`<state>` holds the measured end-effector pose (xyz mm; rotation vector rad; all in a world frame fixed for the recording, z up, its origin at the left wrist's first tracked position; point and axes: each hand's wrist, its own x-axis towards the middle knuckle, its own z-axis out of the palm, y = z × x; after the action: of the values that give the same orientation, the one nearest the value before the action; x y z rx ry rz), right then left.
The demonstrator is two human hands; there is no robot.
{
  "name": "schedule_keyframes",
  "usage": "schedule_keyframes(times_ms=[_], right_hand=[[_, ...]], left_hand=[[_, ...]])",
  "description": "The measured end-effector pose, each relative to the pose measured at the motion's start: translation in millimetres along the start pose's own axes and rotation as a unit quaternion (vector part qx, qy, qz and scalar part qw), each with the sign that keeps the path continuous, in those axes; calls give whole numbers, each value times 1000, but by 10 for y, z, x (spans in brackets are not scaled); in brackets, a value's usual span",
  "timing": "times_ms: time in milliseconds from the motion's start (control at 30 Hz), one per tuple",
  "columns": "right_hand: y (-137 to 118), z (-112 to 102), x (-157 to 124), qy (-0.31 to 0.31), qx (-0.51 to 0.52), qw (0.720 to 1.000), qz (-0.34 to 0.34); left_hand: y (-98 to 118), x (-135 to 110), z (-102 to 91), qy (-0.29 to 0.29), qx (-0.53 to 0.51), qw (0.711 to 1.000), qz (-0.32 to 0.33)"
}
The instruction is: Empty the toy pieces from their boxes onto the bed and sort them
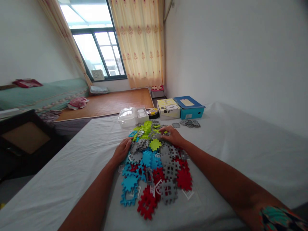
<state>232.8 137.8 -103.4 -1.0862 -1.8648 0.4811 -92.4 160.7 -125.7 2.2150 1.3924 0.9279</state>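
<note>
A heap of notched plastic interlocking tiles spreads over the cloth before me, with red tiles (184, 179), blue tiles (130, 183), lime-green tiles (155, 144) and grey tiles (169, 192). My left hand (122, 150) rests at the heap's left edge, fingers stretched and touching the pieces there. On the far right side of the heap, my right hand (172, 136) has its thumb and bent fingers at a grey interlocking tile (157, 136), seemingly gripping its edge. Small white lattice pieces (158, 186) lie among the nearer tiles.
Behind the heap stand a clear plastic box (127, 117), a round black-and-yellow tin (153, 113), a yellow cartoon box (169, 109) and a blue box (190, 107). More grey tiles (191, 123) lie at the right. A white cloth (96, 141) covers the surface; a wall rises right.
</note>
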Motion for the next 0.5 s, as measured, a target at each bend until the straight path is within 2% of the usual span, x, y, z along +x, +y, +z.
schedule_keyframes(times_ms=[67, 133, 233, 333, 400, 500], right_hand=[[14, 10, 6, -7, 91, 995, 42], [81, -33, 37, 14, 178, 980, 87], [277, -282, 125, 124, 225, 955, 151], [516, -711, 186, 222, 84, 948, 212], [652, -1003, 161, 241, -30, 942, 231], [802, -1318, 22, 248, -108, 931, 243]], left_hand=[[-8, 3, 2, 0, -1, 1000, 1], [-23, 6, 7, 3, -3, 1000, 0], [-49, 12, 16, 5, 0, 1000, 1], [-67, 17, 20, 3, 5, 1000, 4], [-73, 19, 21, 3, 6, 1000, 4], [-75, 21, 21, 5, 5, 1000, 5]])
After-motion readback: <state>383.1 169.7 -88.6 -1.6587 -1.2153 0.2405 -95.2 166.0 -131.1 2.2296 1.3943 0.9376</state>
